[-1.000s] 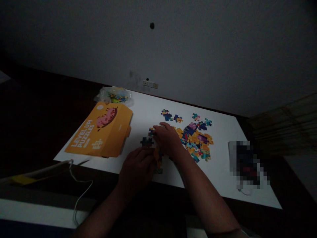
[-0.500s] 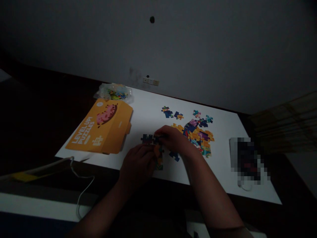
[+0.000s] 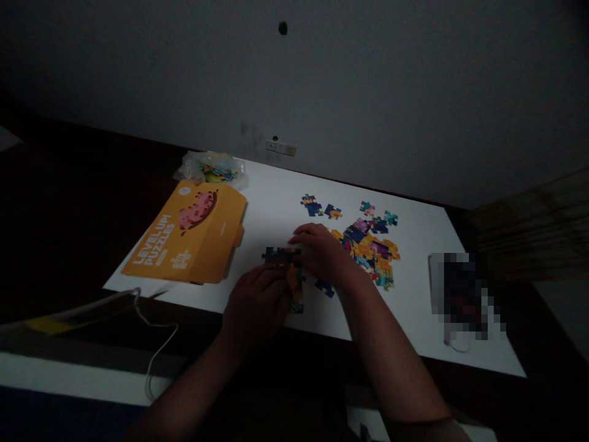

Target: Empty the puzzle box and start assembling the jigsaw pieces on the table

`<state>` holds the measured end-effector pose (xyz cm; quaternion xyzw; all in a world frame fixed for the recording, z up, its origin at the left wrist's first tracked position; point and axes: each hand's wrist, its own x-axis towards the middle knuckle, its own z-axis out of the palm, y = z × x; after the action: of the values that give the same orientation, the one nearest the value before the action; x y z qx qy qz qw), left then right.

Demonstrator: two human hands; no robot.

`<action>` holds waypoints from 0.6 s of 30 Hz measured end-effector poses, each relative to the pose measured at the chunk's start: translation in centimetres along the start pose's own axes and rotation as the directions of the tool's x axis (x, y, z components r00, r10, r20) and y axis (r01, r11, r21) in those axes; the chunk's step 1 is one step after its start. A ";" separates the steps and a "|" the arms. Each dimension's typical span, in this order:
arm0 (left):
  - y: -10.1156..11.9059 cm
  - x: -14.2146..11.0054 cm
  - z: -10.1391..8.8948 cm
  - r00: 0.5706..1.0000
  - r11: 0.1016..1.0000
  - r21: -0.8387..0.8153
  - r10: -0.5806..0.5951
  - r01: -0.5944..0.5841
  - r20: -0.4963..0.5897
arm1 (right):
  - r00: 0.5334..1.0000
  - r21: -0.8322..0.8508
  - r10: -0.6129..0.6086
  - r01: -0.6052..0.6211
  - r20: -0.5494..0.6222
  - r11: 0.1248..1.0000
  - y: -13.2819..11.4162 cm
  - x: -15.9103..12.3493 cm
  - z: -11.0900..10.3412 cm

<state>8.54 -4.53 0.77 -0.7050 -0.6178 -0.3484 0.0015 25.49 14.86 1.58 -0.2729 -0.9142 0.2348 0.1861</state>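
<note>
A small group of joined jigsaw puzzle pieces point(image 3: 296, 276) lies on the white table near its front edge. My left hand point(image 3: 255, 301) rests over its lower left part, fingers stretched across the pieces and hiding some of them. At the upper right corner of the group is my right hand point(image 3: 322, 252), its fingers apart and nothing visible in them. A dark blue loose puzzle piece point(image 3: 325, 288) lies beside my right wrist. Farther right, a heap of mixed puzzle pieces point(image 3: 368, 245) is partly hidden behind that hand.
An orange puzzle box point(image 3: 207, 239) lies flat on the left of the white table point(image 3: 271, 202). Behind it sits a clear plastic bag point(image 3: 214, 169) with more pieces. Several loose pieces point(image 3: 311, 205) lie toward the back. A blurred-out object point(image 3: 460, 298) is at the right.
My right hand's fingers have come off the dark top right piece and lifted slightly up and away. That piece now sits flush in the group. The left hand has stayed put.
</note>
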 end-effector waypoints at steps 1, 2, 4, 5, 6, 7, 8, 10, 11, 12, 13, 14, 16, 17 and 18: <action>-0.1 -0.1 -0.1 0.999 1.000 -0.002 0.015 -0.015 -0.035 | 1.000 0.019 0.012 -0.011 -0.021 1.000 0.0 0.0 -0.1; -0.2 -0.4 -0.3 0.996 0.999 -0.005 0.038 -0.038 -0.080 | 0.998 0.037 0.027 -0.025 -0.053 0.999 0.1 0.0 -0.2; -0.4 -0.9 -0.5 0.982 0.995 -0.013 0.091 -0.095 -0.168 | 0.987 0.070 0.062 -0.052 -0.147 0.996 0.1 0.2 -0.7; -0.5 -1.2 -0.6 0.974 0.992 -0.024 0.116 -0.123 -0.195 | 0.977 0.080 0.080 -0.065 -0.198 0.995 0.2 0.2 -1.0; -0.6 -1.4 -0.7 0.970 0.989 -0.035 0.132 -0.142 -0.204 | 0.966 0.086 0.096 -0.077 -0.242 0.993 0.2 0.2 -1.2; -0.7 -1.6 -0.8 0.970 0.987 -0.043 0.141 -0.152 -0.199 | 0.956 0.087 0.108 -0.088 -0.274 0.992 0.3 0.2 -1.4; -0.7 -1.7 -0.8 0.970 0.986 -0.046 0.148 -0.159 -0.192 | 0.949 0.082 0.117 -0.097 -0.294 0.992 0.3 0.2 -1.6; -0.7 -1.8 -0.8 0.971 0.987 -0.027 0.153 -0.161 -0.182 | 0.947 0.054 0.117 -0.105 -0.301 0.993 0.4 0.2 -1.5; -0.7 -1.8 -0.7 0.972 0.987 -0.012 0.153 -0.158 -0.179 | 0.951 0.036 0.108 -0.102 -0.289 0.994 0.5 0.1 -1.4; -0.6 -1.8 -0.7 0.971 0.987 -0.002 0.156 -0.159 -0.180 | 0.958 0.017 0.098 -0.097 -0.270 0.995 0.5 0.1 -1.2; -0.6 -1.8 -0.6 0.971 0.987 0.002 0.156 -0.159 -0.179 | 0.966 -0.001 0.090 -0.093 -0.244 0.996 0.5 0.0 -1.0; -0.6 -1.8 -0.5 0.972 0.987 0.004 0.157 -0.159 -0.175 | 0.973 -0.017 0.084 -0.090 -0.213 0.996 0.5 0.0 -0.8; -0.6 -1.8 -0.4 0.972 0.987 0.009 0.162 -0.163 -0.169 | 0.985 -0.044 0.080 -0.087 -0.152 0.995 0.5 -0.1 -0.5; -0.6 -1.8 -0.4 0.972 0.987 0.012 0.162 -0.162 -0.170 | 0.989 -0.052 0.074 -0.082 -0.131 0.995 0.4 -0.1 -0.5; -0.6 -1.8 -0.3 0.972 0.987 0.016 0.161 -0.161 -0.171 | 0.991 -0.057 0.068 -0.075 -0.113 0.996 0.4 -0.1 -0.5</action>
<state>7.85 -6.08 -0.11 -0.7199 -0.5565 -0.4062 0.0836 25.95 15.21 1.76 -0.3236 -0.8989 0.1977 0.2195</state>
